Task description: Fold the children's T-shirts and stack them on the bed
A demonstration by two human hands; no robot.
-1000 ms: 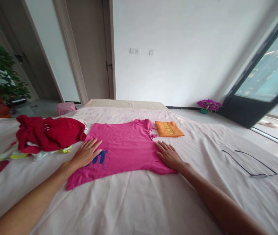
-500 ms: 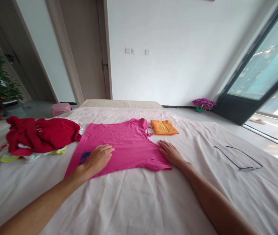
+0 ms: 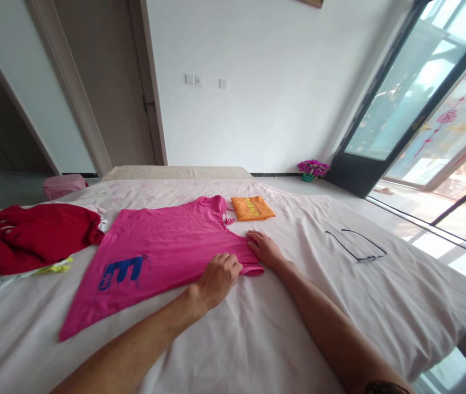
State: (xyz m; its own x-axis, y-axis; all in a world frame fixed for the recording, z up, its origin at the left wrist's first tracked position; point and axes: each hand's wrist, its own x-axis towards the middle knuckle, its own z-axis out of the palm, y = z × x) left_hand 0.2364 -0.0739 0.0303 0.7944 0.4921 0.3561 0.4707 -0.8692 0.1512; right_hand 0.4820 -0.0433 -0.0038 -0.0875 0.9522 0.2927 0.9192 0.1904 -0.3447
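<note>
A pink T-shirt (image 3: 162, 241) with blue lettering lies spread on the bed, its neck towards the right and its hem at the left. My left hand (image 3: 219, 278) is at the near edge by the sleeve, fingers curled down on the cloth, the fingertips hidden. At the shoulder end, my right hand (image 3: 264, 249) rests with fingers stretched out, touching the shirt's edge. Just beyond the neckline sits a folded orange garment (image 3: 253, 209) with yellow print.
A heap of red clothes (image 3: 39, 235) lies at the left, over white and yellow pieces. Glasses (image 3: 360, 251) rest on the pale bedsheet (image 3: 306, 219) at the right. Past the bed are a pink stool (image 3: 65, 186), purple flowers (image 3: 312, 168) and a glass door (image 3: 392, 98).
My left hand has moved right along the shirt, from near the print to the sleeve, and its fingers have curled. The near sleeve is drawn in. The view has turned right.
</note>
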